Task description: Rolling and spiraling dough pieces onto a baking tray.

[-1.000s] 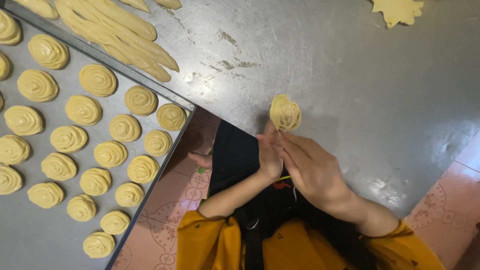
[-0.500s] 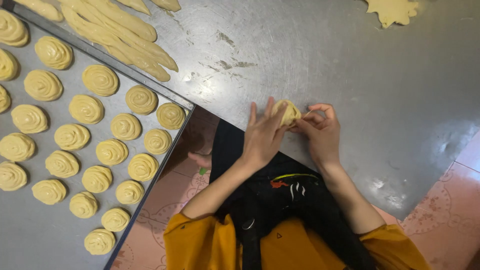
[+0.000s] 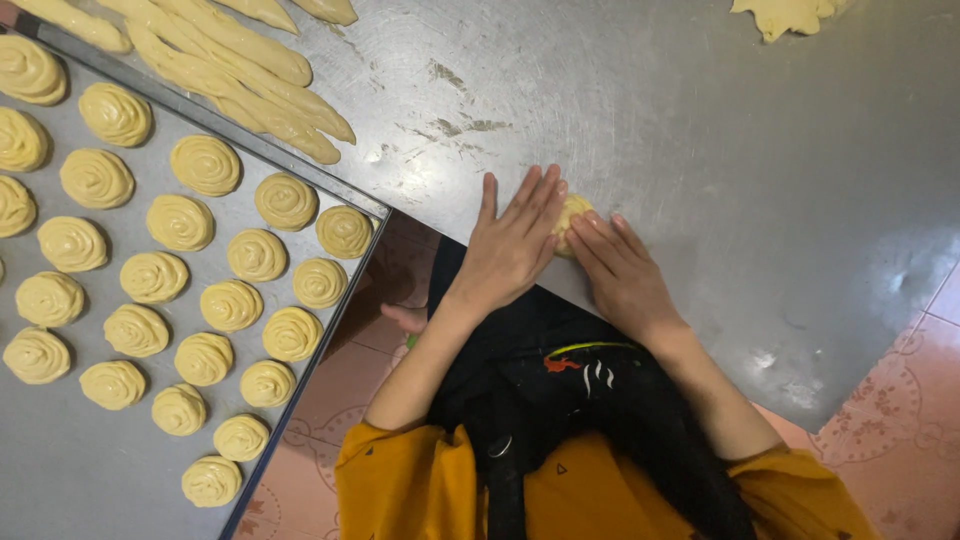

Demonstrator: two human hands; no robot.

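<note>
- Head view: the left hand (image 3: 512, 240) lies flat on the steel table (image 3: 700, 150), fingers straight and close together, pointing away from the body.
- The right hand (image 3: 620, 272) lies flat beside it, fingers together as well, angled toward the left fingertips.
- A dough piece (image 3: 570, 215) sits on the table between the two sets of fingers; only a small yellow part shows, touched by the left fingers on one side and the right fingertips on the other. Neither hand closes around it; both press against it with flat fingers.
- Well to the left of the left fingers, a tray (image 3: 60, 480) holds rows of dough swirls (image 3: 230, 305), each apart from its neighbours.
- Beyond the left fingertips and to their left, long dough strips (image 3: 240, 95) lie on the table by the tray's edge.
- Far beyond the right fingertips, at the top edge, lies a ragged dough scrap (image 3: 785, 15).
- Below the wrists, a black apron (image 3: 560, 400) over orange sleeves (image 3: 400, 480) shows; pink floor tiles (image 3: 880, 450) lie to the right.
</note>
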